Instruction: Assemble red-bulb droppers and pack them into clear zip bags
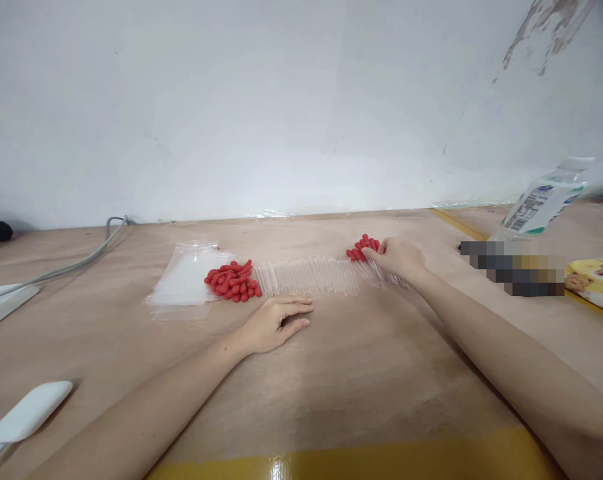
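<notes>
My left hand point(276, 325) lies on the wooden table, fingers stretched out and holding nothing. Just beyond it is a row of clear thin tubes point(306, 275). At the row's left end sits a loose pile of red rubber bulbs point(232, 281). My right hand point(398, 257) is at the right end, its fingers closed at a group of droppers with red bulbs point(364, 245) lined up side by side. It appears to pinch one dropper, though the fingers partly hide it. Clear tube ends show under and beside this hand.
Clear zip bags point(185, 277) lie stacked left of the bulbs. A tilted plastic bottle point(544, 203) and a yellow packet point(594, 283) are at the right. Farther left are a white charger point(28, 412), a power strip point(6, 307) and a grey cable point(88, 263). A white wall stands behind.
</notes>
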Motion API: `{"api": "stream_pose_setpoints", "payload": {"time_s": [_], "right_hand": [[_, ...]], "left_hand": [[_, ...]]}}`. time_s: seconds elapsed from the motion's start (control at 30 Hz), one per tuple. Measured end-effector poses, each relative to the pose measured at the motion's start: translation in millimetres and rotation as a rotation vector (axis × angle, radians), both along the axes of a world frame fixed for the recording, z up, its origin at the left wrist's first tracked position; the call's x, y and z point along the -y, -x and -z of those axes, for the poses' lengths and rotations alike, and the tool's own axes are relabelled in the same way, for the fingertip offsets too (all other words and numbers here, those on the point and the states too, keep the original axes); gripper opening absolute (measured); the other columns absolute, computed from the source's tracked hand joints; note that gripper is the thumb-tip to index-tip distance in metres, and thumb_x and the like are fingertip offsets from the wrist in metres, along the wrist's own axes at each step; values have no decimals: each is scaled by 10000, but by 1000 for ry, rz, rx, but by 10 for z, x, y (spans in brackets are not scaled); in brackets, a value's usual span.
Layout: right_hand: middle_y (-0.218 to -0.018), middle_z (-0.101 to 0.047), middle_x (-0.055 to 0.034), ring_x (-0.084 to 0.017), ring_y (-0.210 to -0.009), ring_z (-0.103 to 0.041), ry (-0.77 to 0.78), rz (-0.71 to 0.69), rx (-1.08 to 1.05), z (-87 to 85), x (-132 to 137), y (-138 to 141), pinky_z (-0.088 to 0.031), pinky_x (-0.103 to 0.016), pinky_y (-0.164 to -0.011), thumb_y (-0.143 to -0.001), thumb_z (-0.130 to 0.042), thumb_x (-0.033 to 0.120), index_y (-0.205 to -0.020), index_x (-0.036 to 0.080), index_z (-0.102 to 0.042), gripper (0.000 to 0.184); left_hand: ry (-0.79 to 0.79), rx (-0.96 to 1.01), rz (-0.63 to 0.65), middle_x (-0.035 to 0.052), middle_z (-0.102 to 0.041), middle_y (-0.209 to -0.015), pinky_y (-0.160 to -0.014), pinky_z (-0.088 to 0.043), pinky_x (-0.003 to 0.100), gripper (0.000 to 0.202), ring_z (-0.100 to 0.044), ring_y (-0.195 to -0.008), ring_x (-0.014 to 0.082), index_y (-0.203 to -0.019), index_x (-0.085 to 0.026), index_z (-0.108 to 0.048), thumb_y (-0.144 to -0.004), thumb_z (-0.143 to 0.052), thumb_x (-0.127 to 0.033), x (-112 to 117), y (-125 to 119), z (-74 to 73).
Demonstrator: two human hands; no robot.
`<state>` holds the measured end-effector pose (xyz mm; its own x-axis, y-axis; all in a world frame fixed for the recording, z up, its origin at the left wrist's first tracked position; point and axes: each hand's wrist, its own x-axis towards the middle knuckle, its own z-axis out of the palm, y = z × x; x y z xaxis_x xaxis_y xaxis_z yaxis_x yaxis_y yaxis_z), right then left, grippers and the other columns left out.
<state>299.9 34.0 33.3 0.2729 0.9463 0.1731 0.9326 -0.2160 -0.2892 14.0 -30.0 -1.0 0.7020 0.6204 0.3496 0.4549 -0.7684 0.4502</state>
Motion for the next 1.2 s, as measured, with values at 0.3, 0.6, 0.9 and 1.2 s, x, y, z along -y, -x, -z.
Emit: {"api": "stream_pose_setpoints", "payload": {"time_s": [0.3, 0.6, 0.9, 1.2], "right_hand": [[-705, -621, -68, -220, -741, -577, 105, -209, 59, 83, 100, 272, -389, -337, -668, -727, -506, 421, -560, 198, -597, 294], [-659, -619, -100, -270, -767, -592, 93, -221, 133, 79, 154, 395, -393, -405, -708, -751, -465, 258, -552, 176, -584, 246], [-743, -607, -84, -177, -597, -551, -145, -415, 67, 174, 232, 460, -338, -278, -520, -842, -398, 260, -792, 160, -521, 166], [-786, -606, -53, -181, -758, -559, -368, -699, -13, 351, 525, 564, -383, -300, -698, -856, -450, 217, -871, 176, -512, 76]], "left_hand": [[-15, 19, 8, 80, -633, -1135, -923, -463, 377, 276, -563, -1088, 196, -1104, -208, -623, -857, -520, -272, -2, 0, -14], [-314, 103, -356, 78, -608, -979, -811, -449, 367, 156, -560, -888, 202, -875, -196, -670, -820, -538, -257, 50, -31, 23], [-272, -243, -988, 99, -557, -949, -844, -363, 450, 173, -465, -1005, 313, -789, -227, -693, -725, -586, -348, -520, 425, -475], [-83, -454, -1003, 153, -558, -904, -838, -353, 471, 195, -457, -1009, 363, -679, -195, -681, -675, -609, -376, -859, 457, -435]]}}
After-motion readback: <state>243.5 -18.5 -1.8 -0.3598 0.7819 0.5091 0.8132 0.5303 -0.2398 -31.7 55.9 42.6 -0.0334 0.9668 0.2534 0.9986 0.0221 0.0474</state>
